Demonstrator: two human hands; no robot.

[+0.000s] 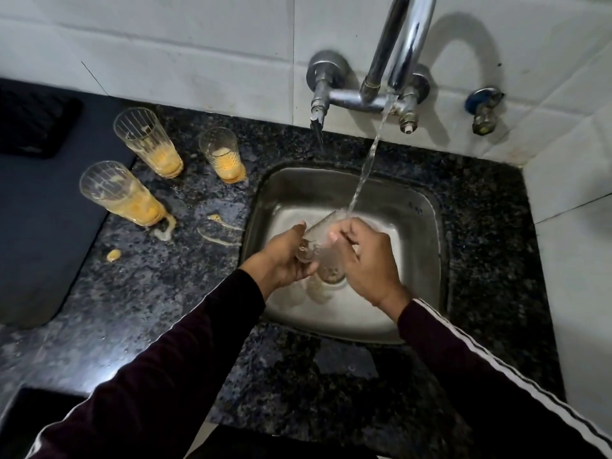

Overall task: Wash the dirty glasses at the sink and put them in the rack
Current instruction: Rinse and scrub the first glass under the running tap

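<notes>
Over the steel sink (298, 187) I hold a clear glass (319, 236) tilted, its mouth toward the running stream of water (366, 164). My left hand (284, 256) grips its base end. My right hand (367, 256) wraps its upper part, fingers at the rim. Three dirty glasses with orange residue stand on the counter to the left: one at the back (147, 140), one nearer the sink (223, 155), one closest to me (121, 193).
The chrome tap (402, 44) is mounted on the white tiled wall behind the sink. Orange spills (113, 255) dot the dark granite counter (149, 293). A dark mat (33, 117) lies at the far left. A small valve (483, 111) sits right of the tap.
</notes>
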